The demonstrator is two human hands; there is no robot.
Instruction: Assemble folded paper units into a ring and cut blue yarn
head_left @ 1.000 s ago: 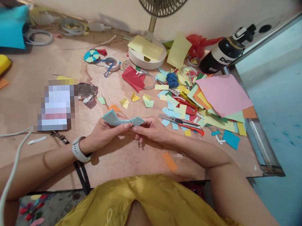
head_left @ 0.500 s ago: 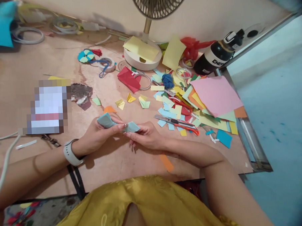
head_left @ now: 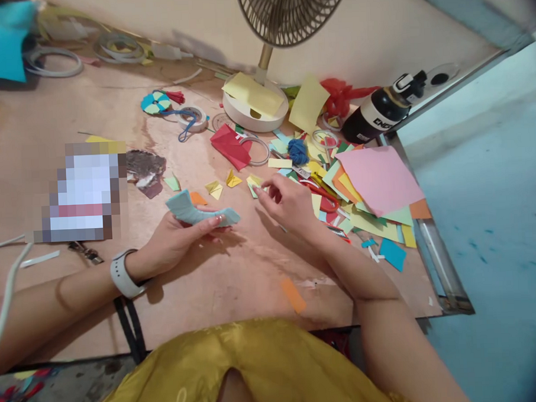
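Note:
My left hand (head_left: 181, 237) is closed on a strip of light blue paper (head_left: 197, 215), thumb on top. The strip curves, with both ends bent upward, and some of my fingers are hidden beneath it. To the right, my right hand (head_left: 290, 206) is over the table with its fingers loosely curled and apart. Its fingertips are at a small folded green and yellow paper piece (head_left: 252, 188), covering part of it; whether they touch it I cannot tell. Two folded yellow pieces, one pale (head_left: 214, 190) and one brighter (head_left: 233, 178), lie to its left.
Paper scraps, scissors (head_left: 323, 198) and blue yarn (head_left: 298, 151) lie right of centre, beside pink paper (head_left: 380, 178). Behind stand a fan (head_left: 268, 115) and a black bottle (head_left: 371, 116). A blurred-out device (head_left: 83, 191) lies left. An orange strip (head_left: 293, 294) is near the front.
My right hand has let go of the light blue paper strip and moved right and away from me to the folded green and yellow piece. My left hand still holds the strip.

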